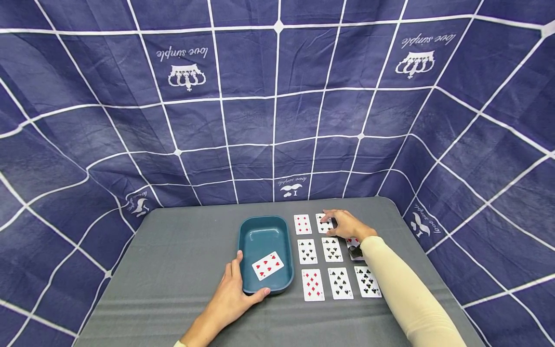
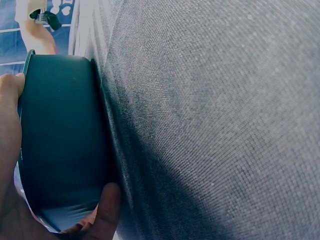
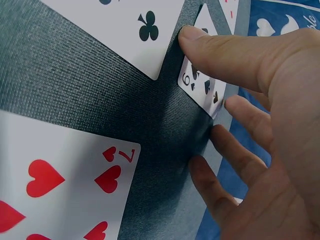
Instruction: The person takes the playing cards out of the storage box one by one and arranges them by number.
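Observation:
My left hand (image 1: 232, 285) grips the near left corner of a teal tray (image 1: 289, 241), fingers along its left rim and thumb at its near wall. Inside the tray lies a face-up hearts card (image 1: 268, 265), slightly turned. My right hand (image 1: 347, 223) reaches over the far row of cards, its fingers bent apart around the six of spades (image 3: 206, 86). In the right wrist view, thumb and fingertips stand right at that card's edges. Beneath my right wrist, the seven of hearts (image 3: 75, 175) is partly covered in the head view. A clubs card (image 1: 332, 249) lies just nearer.
More face-up cards lie in rows right of the tray: two diamonds cards (image 1: 302, 224) (image 1: 313, 285), spades cards (image 1: 307, 251) (image 1: 340, 283) and a clubs card (image 1: 367, 282). Grey cloth (image 1: 186, 260) covers the table. A blue grid-patterned curtain (image 1: 247, 120) surrounds its back and sides.

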`<state>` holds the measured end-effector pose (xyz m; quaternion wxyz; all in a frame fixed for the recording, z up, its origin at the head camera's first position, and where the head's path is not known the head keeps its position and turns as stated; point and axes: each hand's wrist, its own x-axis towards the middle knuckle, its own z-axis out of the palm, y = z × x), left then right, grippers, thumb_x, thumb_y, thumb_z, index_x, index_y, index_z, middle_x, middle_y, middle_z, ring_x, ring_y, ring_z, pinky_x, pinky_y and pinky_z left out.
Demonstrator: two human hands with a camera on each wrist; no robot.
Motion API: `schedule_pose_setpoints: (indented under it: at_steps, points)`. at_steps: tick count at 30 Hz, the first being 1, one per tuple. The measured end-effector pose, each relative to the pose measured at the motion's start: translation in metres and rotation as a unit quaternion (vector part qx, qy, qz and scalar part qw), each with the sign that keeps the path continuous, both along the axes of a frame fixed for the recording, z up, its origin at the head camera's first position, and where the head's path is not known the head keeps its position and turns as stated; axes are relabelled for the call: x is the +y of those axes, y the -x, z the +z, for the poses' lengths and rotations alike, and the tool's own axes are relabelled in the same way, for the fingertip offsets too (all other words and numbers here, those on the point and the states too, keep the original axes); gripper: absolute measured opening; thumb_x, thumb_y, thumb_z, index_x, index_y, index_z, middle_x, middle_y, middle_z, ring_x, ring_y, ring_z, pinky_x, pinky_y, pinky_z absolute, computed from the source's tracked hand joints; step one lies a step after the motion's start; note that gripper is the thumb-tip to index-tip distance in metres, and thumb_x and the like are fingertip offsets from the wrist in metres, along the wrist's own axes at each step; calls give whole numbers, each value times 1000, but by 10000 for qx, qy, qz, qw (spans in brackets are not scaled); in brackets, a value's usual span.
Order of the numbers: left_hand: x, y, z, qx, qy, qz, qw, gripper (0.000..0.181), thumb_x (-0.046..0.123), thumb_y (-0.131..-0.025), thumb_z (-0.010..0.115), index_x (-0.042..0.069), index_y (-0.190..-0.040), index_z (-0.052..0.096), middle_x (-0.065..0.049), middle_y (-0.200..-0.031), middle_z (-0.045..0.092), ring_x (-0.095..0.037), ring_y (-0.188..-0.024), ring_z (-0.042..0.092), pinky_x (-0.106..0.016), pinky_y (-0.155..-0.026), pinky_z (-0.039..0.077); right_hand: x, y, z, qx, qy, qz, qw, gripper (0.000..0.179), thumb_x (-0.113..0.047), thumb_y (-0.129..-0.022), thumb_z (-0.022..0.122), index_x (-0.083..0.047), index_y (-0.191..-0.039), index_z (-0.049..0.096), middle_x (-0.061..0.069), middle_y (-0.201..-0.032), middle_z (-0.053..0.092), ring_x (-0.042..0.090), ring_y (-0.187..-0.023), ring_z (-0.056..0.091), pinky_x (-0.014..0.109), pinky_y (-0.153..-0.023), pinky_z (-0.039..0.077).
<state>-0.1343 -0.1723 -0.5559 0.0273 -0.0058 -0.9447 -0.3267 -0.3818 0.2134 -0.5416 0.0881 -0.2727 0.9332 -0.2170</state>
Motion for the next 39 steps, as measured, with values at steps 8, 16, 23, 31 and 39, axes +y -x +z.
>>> schedule_pose_setpoints:
  at_steps: [8, 16, 23, 31, 39]
  points:
    - [0, 0, -1, 3, 15, -9, 10000, 143, 72, -83, 98, -4, -180, 27, -26, -149, 59, -44, -138, 66, -62, -119, 56, 1, 0, -1, 81, 90, 31, 9999, 46, -13, -97, 95, -7, -139, 81, 28, -176, 54, 55, -166, 48, 69, -137, 37]
    - [0, -1, -1, 39, -5, -29, 10000, 142, 71, -83, 98, -5, -180, 28, -26, -147, 59, -44, -138, 66, -62, -119, 55, -5, -5, 4, 327, 180, -109, 9992, 52, -15, -99, 91, -5, -148, 77, 28, -173, 58, 55, -161, 54, 71, -134, 41]
    - [-1, -2, 0, -4, -42, -42, 10000, 143, 70, -83, 98, -5, -180, 26, -26, -149, 59, -43, -140, 65, -61, -119, 55, -12, -11, 12, 527, -25, -241, 9983, 56, -25, -100, 90, -12, -153, 76, 21, -172, 61, 53, -159, 56, 74, -131, 43]
    - [0, -2, 1, 28, -28, -26, 10000, 142, 70, -83, 98, -6, -180, 27, -29, -152, 58, -45, -140, 65, -62, -119, 56, -25, -24, 27, 785, -31, -118, 9968, 58, -28, -98, 92, -17, -153, 76, 16, -172, 61, 50, -159, 57, 77, -128, 44]
    - [0, -2, 0, 26, -13, -11, 10000, 143, 70, -83, 99, -5, -180, 26, -29, -153, 57, -46, -141, 65, -62, -119, 56, -40, -39, 39, 975, -31, 137, 9951, 62, -28, -97, 94, -14, -155, 74, 17, -173, 60, 50, -160, 56, 75, -128, 45]
